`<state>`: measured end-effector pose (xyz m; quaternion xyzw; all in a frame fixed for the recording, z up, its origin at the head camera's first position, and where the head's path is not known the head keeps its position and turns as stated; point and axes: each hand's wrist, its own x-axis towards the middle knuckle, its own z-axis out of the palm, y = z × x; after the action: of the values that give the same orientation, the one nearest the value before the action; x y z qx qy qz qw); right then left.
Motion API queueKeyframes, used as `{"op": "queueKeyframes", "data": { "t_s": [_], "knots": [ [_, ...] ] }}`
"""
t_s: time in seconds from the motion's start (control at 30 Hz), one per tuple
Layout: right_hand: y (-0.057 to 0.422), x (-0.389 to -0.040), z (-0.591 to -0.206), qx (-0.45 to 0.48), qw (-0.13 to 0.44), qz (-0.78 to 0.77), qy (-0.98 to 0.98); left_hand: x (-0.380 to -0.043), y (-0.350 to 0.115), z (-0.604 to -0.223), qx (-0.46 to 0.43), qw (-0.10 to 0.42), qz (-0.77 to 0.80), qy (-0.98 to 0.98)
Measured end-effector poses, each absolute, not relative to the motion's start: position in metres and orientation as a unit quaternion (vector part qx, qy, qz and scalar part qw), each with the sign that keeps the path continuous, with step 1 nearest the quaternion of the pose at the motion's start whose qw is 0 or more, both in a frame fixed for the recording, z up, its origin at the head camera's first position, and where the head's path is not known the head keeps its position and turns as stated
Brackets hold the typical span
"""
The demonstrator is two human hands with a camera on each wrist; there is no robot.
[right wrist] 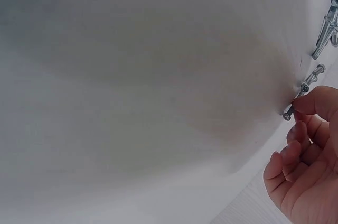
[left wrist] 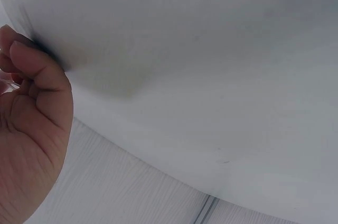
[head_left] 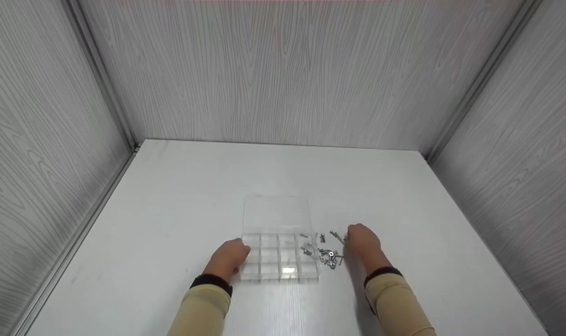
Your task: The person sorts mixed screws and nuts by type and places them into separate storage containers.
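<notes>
A clear plastic compartment box (head_left: 270,255) lies on the white table with its lid (head_left: 277,212) folded back behind it. My left hand (head_left: 230,254) grips the box's left wall; in the left wrist view the curled fingers (left wrist: 39,68) hide most of what they hold. To the right of the box, my right hand (head_left: 363,242) is at the edge of a small pile of metal hardware (head_left: 330,256). Its thumb and forefinger pinch a small screw (right wrist: 288,114), whose head shows below the thumb tip. Beside it lie more screws (right wrist: 314,76).
Several small metal pieces (head_left: 307,251) show in the box's right-hand compartments. A bolt (head_left: 322,238) lies just beyond the pile. White table surface (head_left: 171,196) surrounds the box, with wood-grain panels (head_left: 273,70) rising at the back and both sides.
</notes>
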<state>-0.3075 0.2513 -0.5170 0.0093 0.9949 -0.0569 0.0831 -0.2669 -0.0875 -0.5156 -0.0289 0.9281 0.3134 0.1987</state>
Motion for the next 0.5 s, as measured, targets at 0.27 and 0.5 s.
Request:
{"op": "queueKeyframes", "data": {
  "t_s": [0.27, 0.5],
  "knots": [
    [0.251, -0.311, -0.514, 0.006, 0.099, -0.089, 0.991, -0.267, -0.088, -0.516, -0.028, 0.197, 0.308, 0.930],
    [0.238, -0.312, -0.504, -0.005, 0.091, -0.128, 0.988, -0.268, -0.087, -0.517, -0.036, 0.202, 0.309, 0.929]
  ]
}}
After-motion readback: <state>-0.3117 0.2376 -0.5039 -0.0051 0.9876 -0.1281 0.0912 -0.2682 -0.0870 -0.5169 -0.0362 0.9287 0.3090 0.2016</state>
